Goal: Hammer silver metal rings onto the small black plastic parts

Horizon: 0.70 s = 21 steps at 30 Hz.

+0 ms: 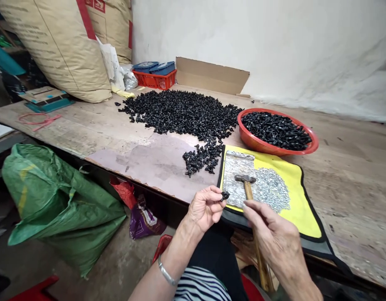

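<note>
Pinching a small black plastic part [224, 195] between thumb and fingertips, the left hand [207, 207] is held just beyond the near edge of the bench [86, 129]. The right hand [274, 234] is curled around the wooden handle of a hammer [258, 251], whose steel head sits over a metal plate [238, 177]; contact between head and plate cannot be confirmed from this position. The plate lies on a yellow pad [301, 200], just beside a silver heap of small metal pieces [272, 189]. A large heap of black parts [180, 113] covers the bench directly beyond the pad, and a red bowl [252, 136] filled with more black parts stands at the pad's far edge. A red crate [153, 80] stands against the wall, next to paper sacks [64, 46]. A green sack [54, 200] sits below the bench, on the left.
</note>
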Available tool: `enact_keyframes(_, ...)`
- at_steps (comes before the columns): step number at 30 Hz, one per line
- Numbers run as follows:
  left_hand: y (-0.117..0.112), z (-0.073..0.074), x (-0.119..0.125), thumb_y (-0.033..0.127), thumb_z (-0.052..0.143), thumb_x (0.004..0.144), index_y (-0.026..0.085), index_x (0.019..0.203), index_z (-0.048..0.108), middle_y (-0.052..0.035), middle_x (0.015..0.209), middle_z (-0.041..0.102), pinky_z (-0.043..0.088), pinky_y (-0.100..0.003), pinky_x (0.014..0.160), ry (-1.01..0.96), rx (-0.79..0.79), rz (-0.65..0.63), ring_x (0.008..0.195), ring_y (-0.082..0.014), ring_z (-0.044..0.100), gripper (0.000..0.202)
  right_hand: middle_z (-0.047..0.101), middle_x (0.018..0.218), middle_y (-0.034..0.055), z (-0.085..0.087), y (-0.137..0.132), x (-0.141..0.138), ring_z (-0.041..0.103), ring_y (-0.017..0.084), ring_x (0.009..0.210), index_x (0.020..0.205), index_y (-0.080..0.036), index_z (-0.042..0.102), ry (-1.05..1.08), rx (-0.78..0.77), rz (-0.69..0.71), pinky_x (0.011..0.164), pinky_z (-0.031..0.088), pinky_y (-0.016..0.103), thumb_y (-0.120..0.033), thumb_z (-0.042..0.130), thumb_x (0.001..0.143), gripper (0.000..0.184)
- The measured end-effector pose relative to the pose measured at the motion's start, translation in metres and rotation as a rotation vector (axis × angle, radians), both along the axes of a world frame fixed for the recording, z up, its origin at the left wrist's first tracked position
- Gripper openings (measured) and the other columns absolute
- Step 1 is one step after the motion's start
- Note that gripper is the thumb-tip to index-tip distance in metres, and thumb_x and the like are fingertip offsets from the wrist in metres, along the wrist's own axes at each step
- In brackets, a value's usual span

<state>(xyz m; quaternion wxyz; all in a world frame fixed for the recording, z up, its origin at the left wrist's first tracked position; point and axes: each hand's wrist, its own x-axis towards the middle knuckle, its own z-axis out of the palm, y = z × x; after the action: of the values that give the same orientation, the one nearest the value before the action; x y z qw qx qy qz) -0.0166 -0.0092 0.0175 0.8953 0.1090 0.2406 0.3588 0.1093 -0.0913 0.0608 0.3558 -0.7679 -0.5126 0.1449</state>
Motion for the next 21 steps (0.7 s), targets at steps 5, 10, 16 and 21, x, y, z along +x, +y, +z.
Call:
enact_keyframes(5,-0.007,0.002,0.003,0.01,0.061,0.051,0.014,0.065,0.054,0.0001,0.046,0.056,0.028,-0.013,0.024,0.007,0.024,-0.031,0.03,-0.0049,0.039,0.016,0.06,0.057,0.0006,0.006,0.007,-0.021,0.047,0.01,0.042,0.086,-0.015,0.068,0.537,-0.024,0.02,0.039,0.038,0.022,-0.04,0.064,0.068,0.031)
enact_keyframes(10,-0.017,0.017,-0.003,0.015,0.064,0.057,0.015,0.064,0.055,0.0035,0.041,0.053,0.037,-0.02,0.027,0.344,0.38,0.087,0.028,-0.0079,0.041,0.011,0.059,0.055,-0.0009,0.005,0.003,-0.025,0.045,0.008,0.042,0.085,-0.014,0.068,0.751,0.001,-0.045,0.039,0.038,0.022,-0.034,0.072,0.061,0.032)
enact_keyframes(16,-0.028,0.031,-0.01,0.015,0.062,0.065,0.015,0.066,0.064,-0.0008,0.053,0.06,0.041,-0.018,0.041,0.862,0.94,0.169,0.043,-0.0095,0.054,0.002,0.063,0.06,0.002,-0.001,-0.004,-0.018,0.05,0.01,0.046,0.087,-0.013,0.068,0.898,0.033,-0.022,0.044,0.041,0.024,-0.029,0.076,0.059,0.033)
enact_keyframes(21,-0.028,0.028,-0.009,0.018,0.061,0.066,0.015,0.066,0.063,-0.0006,0.053,0.06,0.041,-0.018,0.04,0.883,0.934,0.157,0.042,-0.0091,0.053,0.004,0.063,0.058,0.0022,-0.004,-0.005,-0.017,0.049,0.009,0.044,0.086,-0.012,0.068,0.935,0.009,-0.046,0.044,0.04,0.023,-0.029,0.076,0.06,0.032)
